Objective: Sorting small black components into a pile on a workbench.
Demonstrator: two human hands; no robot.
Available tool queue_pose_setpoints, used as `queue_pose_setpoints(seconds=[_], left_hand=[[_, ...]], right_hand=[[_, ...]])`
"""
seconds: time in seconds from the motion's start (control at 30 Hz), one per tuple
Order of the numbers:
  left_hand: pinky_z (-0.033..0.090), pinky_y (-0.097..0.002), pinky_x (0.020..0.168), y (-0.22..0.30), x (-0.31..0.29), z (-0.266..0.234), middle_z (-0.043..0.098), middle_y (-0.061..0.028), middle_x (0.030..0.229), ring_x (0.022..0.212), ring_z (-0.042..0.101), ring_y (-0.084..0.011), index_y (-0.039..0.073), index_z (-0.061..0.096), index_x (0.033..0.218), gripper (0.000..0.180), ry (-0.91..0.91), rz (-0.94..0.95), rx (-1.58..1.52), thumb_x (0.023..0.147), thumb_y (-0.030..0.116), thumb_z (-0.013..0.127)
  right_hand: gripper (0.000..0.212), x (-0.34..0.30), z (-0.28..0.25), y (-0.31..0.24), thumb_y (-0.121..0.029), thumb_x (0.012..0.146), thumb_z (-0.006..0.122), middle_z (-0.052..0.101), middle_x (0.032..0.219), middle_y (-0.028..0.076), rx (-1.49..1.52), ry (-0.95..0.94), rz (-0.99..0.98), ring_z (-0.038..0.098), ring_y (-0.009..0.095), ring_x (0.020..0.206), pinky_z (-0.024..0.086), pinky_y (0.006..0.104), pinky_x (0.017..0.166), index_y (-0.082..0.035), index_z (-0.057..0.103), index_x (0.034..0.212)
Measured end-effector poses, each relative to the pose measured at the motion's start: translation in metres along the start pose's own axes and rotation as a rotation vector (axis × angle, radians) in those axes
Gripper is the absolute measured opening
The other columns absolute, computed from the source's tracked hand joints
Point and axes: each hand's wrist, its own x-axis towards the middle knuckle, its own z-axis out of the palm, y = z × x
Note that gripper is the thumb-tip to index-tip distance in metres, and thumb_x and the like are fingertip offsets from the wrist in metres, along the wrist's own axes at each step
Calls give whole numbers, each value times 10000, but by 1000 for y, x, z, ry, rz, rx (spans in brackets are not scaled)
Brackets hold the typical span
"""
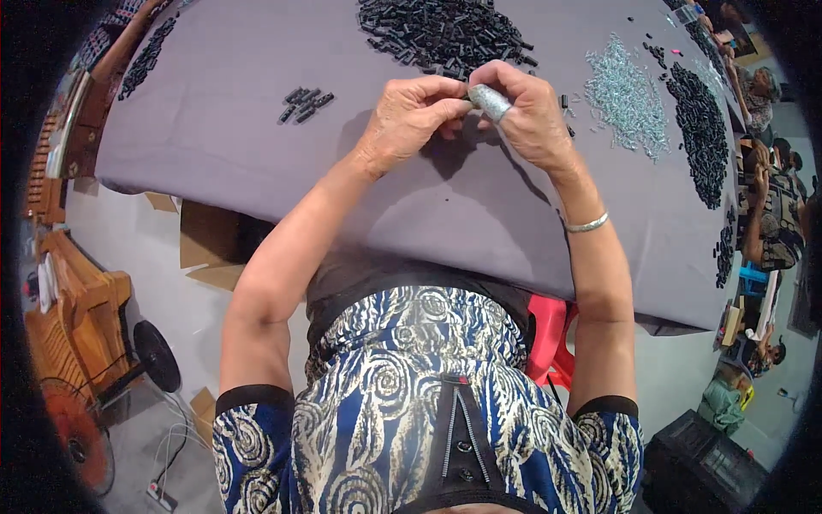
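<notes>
Left hand (411,120), right hand (528,111): grips pinched on a small, mostly hidden piece (468,97). Judged light, stiff, possibly slippery; hold by ends. Black pieces (445,36) lie beyond.

The tablecloth (231,111) looks matt and smooth. At twelve o'clock, plastic-looking pieces (441,32) gleam; at two, metal-looking bits (627,101) shine.

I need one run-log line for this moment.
left hand: fingers pinched; right hand: silver thumb cover; hands: close together; anything held: unclear; beyond: black pieces
</notes>
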Motion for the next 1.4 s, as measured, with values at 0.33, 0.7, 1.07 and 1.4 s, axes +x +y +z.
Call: queue_pose_setpoints(seconds=[0.33,0.7,1.07,1.4], left_hand=[[496,-223,636,2,-2,-2,639,-23,789,695,586,-85,2,662,1004,173,24,11,-176,863,102,651],[454,-216,733,-2,1,3,554,5,925,837,537,-81,16,682,983,162,-2,232,-98,831,73,686],[447,-220,790,6,-14,21,543,3,938,866,520,-88,19,693,982,176,-1,317,-217,806,28,692],[457,-214,760,3,-11,16,568,2,904,854,540,-77,4,689,978,159,54,233,-196,824,43,681]], right_hand=[[283,-8,-10,5,-297,972,472,575,811,15,650,-69,190,549,59,718,474,207,593,-36,576,1004],[462,-14,10,12,-573,911,446,475,697,-54,1034,-248,486,371,42,565,255,193,439,-132,535,806],[432,-27,21,-2,-578,825,552,254,612,-90,1087,-232,370,224,45,514,170,193,447,-150,529,878],[428,-21,24,-1,-570,887,473,257,616,-79,1182,-217,539,221,44,497,162,179,397,-146,493,825]])
